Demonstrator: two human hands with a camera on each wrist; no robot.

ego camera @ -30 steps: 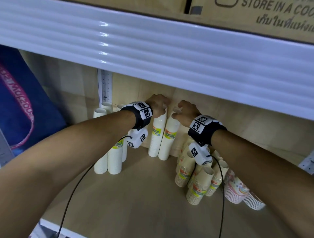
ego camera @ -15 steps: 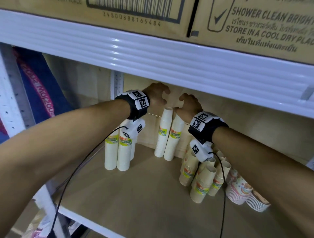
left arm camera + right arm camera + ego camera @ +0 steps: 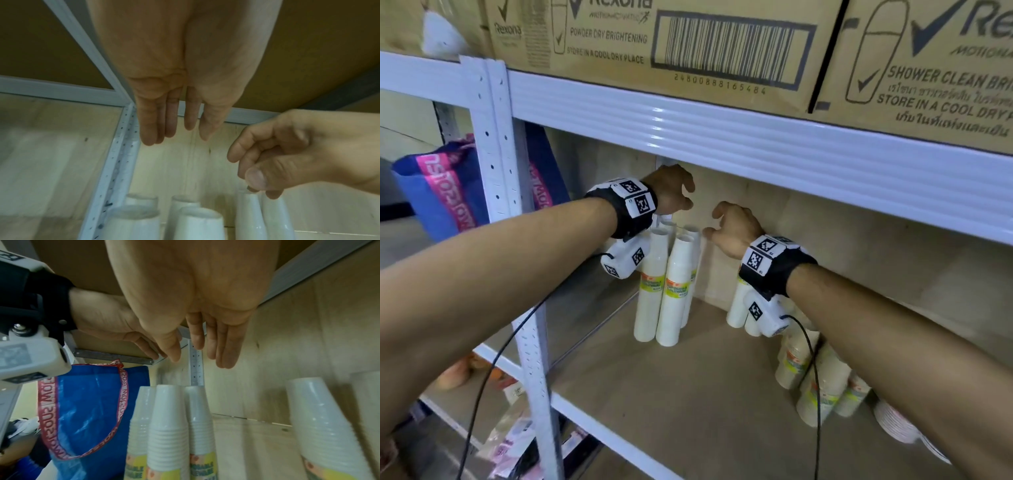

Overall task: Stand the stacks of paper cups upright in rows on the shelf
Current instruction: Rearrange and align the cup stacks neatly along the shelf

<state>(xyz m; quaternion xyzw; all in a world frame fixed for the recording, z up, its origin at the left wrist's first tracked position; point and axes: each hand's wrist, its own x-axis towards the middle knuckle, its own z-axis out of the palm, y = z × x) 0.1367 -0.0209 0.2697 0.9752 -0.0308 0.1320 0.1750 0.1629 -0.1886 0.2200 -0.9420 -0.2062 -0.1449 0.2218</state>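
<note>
Several tall white cup stacks (image 3: 677, 291) with yellow-green labels stand upright in a tight cluster at the shelf's back left corner. Two more white stacks (image 3: 736, 308) stand to their right against the back wall, partly hidden behind my right wrist; the near one (image 3: 320, 426) leans. My left hand (image 3: 674, 192) hovers above the cluster with fingers (image 3: 164, 123) hanging straight, holding nothing. My right hand (image 3: 729, 226) is just right of it, fingers (image 3: 222, 345) relaxed and empty, close over the top of a stack (image 3: 246, 214).
Shorter cream cup stacks (image 3: 822, 387) crowd the shelf's right side, with paper plates (image 3: 893, 421) beyond them. The wooden shelf board (image 3: 671, 394) lies bare in front. A white beam (image 3: 756, 144) with cardboard boxes (image 3: 722, 44) sits close overhead. A blue bag (image 3: 448, 185) hangs left of the post (image 3: 498, 164).
Both hands have lifted off the tops of the two middle stacks, which stay standing. The head view has pulled back and swung left, showing more of the upper shelf.
</note>
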